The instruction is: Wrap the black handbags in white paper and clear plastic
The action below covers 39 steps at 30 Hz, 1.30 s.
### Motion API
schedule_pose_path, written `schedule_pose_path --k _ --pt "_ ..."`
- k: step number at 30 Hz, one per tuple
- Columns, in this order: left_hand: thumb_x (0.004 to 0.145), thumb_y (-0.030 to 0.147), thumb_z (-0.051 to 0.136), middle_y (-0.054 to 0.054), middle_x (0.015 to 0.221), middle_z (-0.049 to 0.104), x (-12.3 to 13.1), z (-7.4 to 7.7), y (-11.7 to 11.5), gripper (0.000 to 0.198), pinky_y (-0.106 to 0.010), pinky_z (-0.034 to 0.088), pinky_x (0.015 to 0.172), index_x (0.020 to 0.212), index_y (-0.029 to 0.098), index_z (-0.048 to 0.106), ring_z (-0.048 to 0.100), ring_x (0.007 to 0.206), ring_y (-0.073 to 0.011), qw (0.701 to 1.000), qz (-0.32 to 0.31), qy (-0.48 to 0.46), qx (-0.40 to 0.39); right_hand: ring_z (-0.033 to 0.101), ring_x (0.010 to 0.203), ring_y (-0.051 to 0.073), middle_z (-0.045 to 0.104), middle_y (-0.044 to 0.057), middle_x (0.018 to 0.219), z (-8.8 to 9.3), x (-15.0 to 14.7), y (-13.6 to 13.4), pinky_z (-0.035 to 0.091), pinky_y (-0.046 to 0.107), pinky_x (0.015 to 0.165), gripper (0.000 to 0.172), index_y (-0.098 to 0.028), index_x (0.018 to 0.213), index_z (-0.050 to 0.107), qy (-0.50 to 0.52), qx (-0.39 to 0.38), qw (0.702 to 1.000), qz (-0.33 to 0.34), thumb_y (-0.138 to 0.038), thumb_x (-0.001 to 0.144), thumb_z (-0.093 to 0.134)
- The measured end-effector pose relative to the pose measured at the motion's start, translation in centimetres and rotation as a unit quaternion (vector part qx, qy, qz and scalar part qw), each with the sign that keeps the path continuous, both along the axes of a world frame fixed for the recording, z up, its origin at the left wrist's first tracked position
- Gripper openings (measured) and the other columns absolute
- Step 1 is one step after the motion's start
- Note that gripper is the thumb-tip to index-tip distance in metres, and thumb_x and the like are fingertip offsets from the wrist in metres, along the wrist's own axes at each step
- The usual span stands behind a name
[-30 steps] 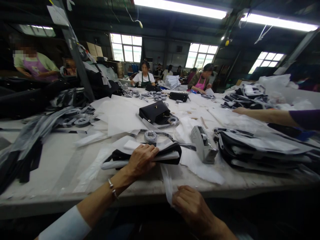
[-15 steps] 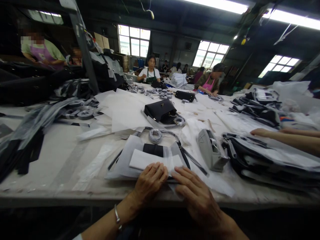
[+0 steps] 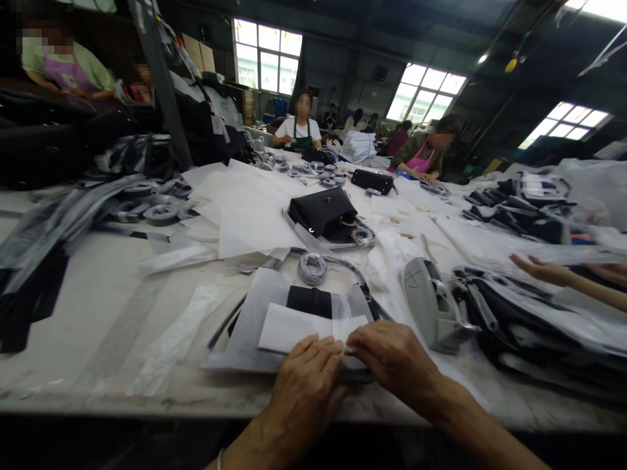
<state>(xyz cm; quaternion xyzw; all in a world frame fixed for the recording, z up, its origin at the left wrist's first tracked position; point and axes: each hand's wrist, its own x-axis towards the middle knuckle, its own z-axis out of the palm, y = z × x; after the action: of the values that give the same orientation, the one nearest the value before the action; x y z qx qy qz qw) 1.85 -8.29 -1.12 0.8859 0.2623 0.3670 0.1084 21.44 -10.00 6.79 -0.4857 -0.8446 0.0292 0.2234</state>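
Note:
Near the table's front edge lies a black handbag (image 3: 309,300) partly covered with thin white wrapping sheet (image 3: 267,290). A folded white pad (image 3: 287,329) rests across it, and a clear strip that looks like tape (image 3: 339,310) runs over the pad. My left hand (image 3: 311,378) lies with fingers stretched out, its fingertips pressing on the pad's lower edge beside the strip. Just right of it, my right hand (image 3: 392,356) has its fingers closed in a pinch at the strip's lower end; what is between the fingertips is hidden. Behind the bag's top sits a wrapped coil (image 3: 312,268).
A grey tape dispenser (image 3: 428,303) stands right of the bag. Farther right is a stack of wrapped black bags (image 3: 533,326), with a co-worker's hand (image 3: 543,269) above it. Another black bag (image 3: 323,212) and white sheets (image 3: 249,209) lie beyond. Plastic-wrapped straps (image 3: 63,222) cover the left.
My right hand has gone from spread fingers to a pinch and moved up onto the pad's edge. My left hand stays pressed there. The co-worker's hand at right has lifted and turned palm up.

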Motion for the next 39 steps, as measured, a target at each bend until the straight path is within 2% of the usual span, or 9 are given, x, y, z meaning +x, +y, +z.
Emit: schedule_pose_path --k 4,7,11,16,19,24,30,34,39 --pt "0.096 0.03 0.056 -0.005 0.097 0.072 1.1 0.3 -0.2 0.013 -0.04 0.052 0.097 0.104 0.02 0.06 0.069 0.093 -0.0209 0.996 0.063 -0.062 -0.007 0.066 0.065 0.013 0.071 -0.003 0.07 -0.5 0.6 2.4 0.043 0.023 0.062 0.014 -0.022 0.076 0.07 0.072 -0.14 0.986 -0.051 -0.024 0.089 0.067" --pt "0.099 0.029 0.048 -0.005 0.087 0.07 1.4 0.5 -0.2 0.014 -0.038 0.054 0.09 0.098 0.019 0.057 0.069 0.082 -0.0192 0.994 0.085 -0.07 0.017 0.064 0.064 0.012 0.07 -0.004 0.069 -1.6 0.8 3.7 0.042 0.021 0.063 0.012 -0.022 0.074 0.072 0.101 -0.208 0.971 -0.059 -0.021 0.086 0.07" --pt "0.102 0.027 0.04 -0.008 0.098 0.072 1.3 0.3 0.0 0.024 -0.035 0.052 0.091 0.108 0.014 0.059 0.069 0.094 -0.0191 0.993 0.075 -0.046 0.081 0.06 0.071 0.013 0.066 -0.002 0.072 -2.5 0.9 4.4 0.041 0.022 0.067 0.014 -0.02 0.067 0.069 0.108 -0.224 0.967 -0.048 -0.017 0.08 0.072" --pt "0.101 0.03 0.044 -0.005 0.094 0.071 1.1 -0.5 0.3 0.027 -0.034 0.049 0.094 0.113 0.018 0.066 0.068 0.098 -0.0191 0.991 0.057 -0.008 0.123 0.053 0.059 0.01 0.06 -0.005 0.062 -2.6 1.0 5.1 0.033 0.021 0.053 0.02 -0.018 0.061 0.062 0.143 -0.312 0.931 -0.125 -0.02 0.069 0.08" --pt "0.1 0.031 0.047 -0.004 0.094 0.07 1.1 -0.9 0.2 0.026 -0.034 0.046 0.098 0.112 0.021 0.067 0.067 0.102 -0.0188 0.991 0.056 0.002 0.121 0.052 0.056 0.01 0.061 -0.006 0.06 -2.8 1.2 5.5 0.031 0.022 0.05 0.02 -0.018 0.061 0.065 0.148 -0.343 0.919 -0.126 -0.025 0.068 0.083" --pt "0.099 0.032 0.049 -0.006 0.095 0.071 1.4 -0.8 0.1 0.024 -0.033 0.047 0.097 0.107 0.022 0.069 0.067 0.101 -0.019 0.989 0.067 -0.001 0.13 0.058 0.062 0.01 0.067 -0.004 0.068 -3.6 1.5 5.3 0.038 0.021 0.058 0.013 -0.019 0.065 0.071 0.211 -0.316 0.922 -0.078 -0.02 0.077 0.076" --pt "0.099 0.031 0.045 -0.007 0.098 0.072 1.2 0.0 0.6 0.028 -0.031 0.051 0.092 0.105 0.019 0.069 0.068 0.097 -0.0193 0.986 0.053 -0.007 0.158 0.06 0.07 0.012 0.068 -0.002 0.071 -4.2 1.6 5.3 0.039 0.025 0.071 0.012 -0.022 0.069 0.074 0.166 -0.203 0.965 -0.021 -0.019 0.08 0.078" --pt "0.101 0.032 0.04 -0.005 0.101 0.072 0.8 0.1 0.8 0.033 -0.03 0.048 0.096 0.11 0.016 0.068 0.066 0.106 -0.018 0.988 0.008 -0.005 0.156 0.06 0.072 0.012 0.068 -0.005 0.072 -3.9 1.4 5.3 0.036 0.027 0.076 0.015 -0.023 0.067 0.073 0.148 -0.199 0.968 -0.037 -0.019 0.078 0.081" --pt "0.1 0.03 0.041 -0.006 0.098 0.071 0.5 0.2 0.4 0.033 -0.031 0.05 0.093 0.114 0.015 0.066 0.065 0.106 -0.0195 0.991 0.003 -0.005 0.135 0.059 0.07 0.011 0.067 -0.007 0.072 -3.8 1.1 5.0 0.034 0.028 0.079 0.021 -0.02 0.062 0.067 0.148 -0.22 0.96 -0.088 -0.019 0.074 0.084"
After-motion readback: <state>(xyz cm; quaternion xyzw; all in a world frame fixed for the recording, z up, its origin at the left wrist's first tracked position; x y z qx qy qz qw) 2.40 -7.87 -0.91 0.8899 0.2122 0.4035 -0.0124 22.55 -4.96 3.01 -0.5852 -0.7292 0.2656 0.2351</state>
